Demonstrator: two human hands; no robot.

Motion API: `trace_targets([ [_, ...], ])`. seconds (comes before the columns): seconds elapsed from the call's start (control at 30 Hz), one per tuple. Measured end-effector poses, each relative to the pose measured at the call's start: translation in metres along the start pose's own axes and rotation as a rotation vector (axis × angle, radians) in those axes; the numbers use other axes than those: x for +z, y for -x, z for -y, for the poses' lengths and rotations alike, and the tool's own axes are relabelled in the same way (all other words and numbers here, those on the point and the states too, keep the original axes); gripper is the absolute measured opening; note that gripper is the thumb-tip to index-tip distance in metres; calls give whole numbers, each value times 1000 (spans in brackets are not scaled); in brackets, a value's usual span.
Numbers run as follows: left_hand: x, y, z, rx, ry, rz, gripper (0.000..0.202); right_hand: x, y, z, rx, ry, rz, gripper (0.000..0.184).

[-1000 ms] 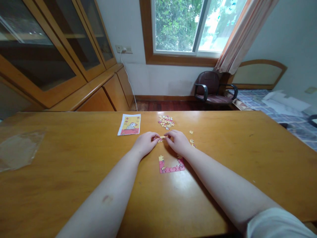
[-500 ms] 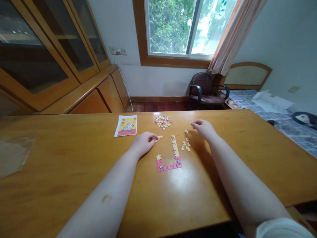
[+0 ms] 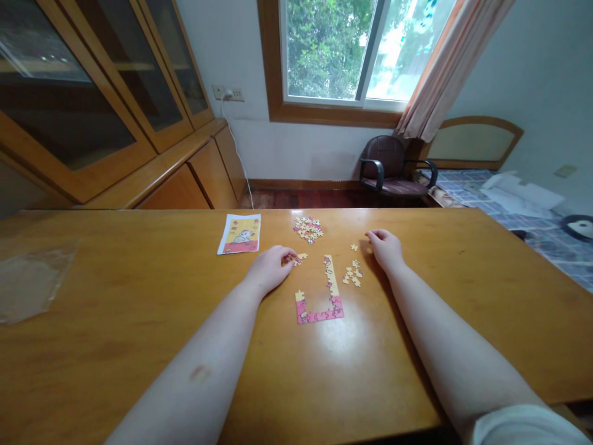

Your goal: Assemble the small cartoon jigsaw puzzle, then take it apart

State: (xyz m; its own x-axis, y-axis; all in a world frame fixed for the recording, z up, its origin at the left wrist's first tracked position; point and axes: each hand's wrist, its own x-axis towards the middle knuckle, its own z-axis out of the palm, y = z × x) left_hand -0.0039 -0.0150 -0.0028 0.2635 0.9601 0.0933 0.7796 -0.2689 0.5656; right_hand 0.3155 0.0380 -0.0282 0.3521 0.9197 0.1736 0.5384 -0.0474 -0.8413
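1. Puzzle border (image 3: 319,316) lies central, probably for easy reach.
2. At ten o'clock from it, left hand (image 3: 272,267), fingers curled, is at small cluster (image 3: 302,256), perhaps for steadying.
3. At two, right hand (image 3: 387,248), also curled; either grip I cannot tell.

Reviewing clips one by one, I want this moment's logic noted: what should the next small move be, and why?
Probably the right hand should reach in for the lone yellow piece: its fingertips are close beside it, while the left hand is at the small yellow-and-pink pieces, and the puzzle border is open at the top.
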Motion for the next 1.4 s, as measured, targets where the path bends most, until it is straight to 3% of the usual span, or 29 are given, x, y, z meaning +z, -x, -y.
trace_targets([
  [0.3, -1, 0, 1, 7, -36, 24, 19, 1, 2, 1, -14, 3, 27, 37],
  [0.77, -2, 1, -2, 30, -30, 3, 26, 1, 2, 2, -17, 24, 45, 36],
  [0.97, 2, 1, -2, 12, -121, 0, 34, 2, 2, 1, -21, 15, 46, 37],
  [1.4, 2, 0, -3, 3, -128, -3, 28, 1, 5, 7, -17, 20, 56, 32],
])
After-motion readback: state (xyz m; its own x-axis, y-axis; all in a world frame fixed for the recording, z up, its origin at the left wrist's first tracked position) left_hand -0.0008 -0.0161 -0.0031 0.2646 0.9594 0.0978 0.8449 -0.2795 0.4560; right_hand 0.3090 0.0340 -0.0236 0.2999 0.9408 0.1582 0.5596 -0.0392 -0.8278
